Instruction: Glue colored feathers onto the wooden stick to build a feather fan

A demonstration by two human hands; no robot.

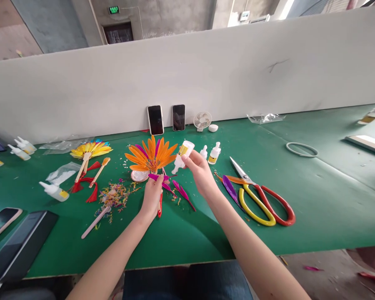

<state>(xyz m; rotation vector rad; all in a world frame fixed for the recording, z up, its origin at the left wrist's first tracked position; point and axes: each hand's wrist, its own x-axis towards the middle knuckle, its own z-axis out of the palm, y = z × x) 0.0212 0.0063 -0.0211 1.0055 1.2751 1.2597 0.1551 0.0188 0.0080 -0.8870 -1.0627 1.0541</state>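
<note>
My left hand (153, 195) is closed, with a magenta feather (166, 186) pinched at the thumb. Just beyond it, a fan of orange feathers (151, 156) with some purple ones spreads over a round whitish disc (139, 176). A red tassel (160, 206) shows beside my left wrist; whether this hand also grips the fan's handle is hidden. My right hand (201, 168) grips a small glue bottle (184, 155), tilted with its nozzle pointing down, to the right of the orange fan. Another magenta feather (183, 194) lies on the green table between my hands.
Large scissors (259, 200) lie at right beside a purple feather (232, 189). Glue bottles (214, 153) stand behind my right hand. At left are a yellow feather fan (92, 151), feather scraps (115, 196) and a stick (95, 223). Two phones (155, 120) lean against the white partition (206, 79).
</note>
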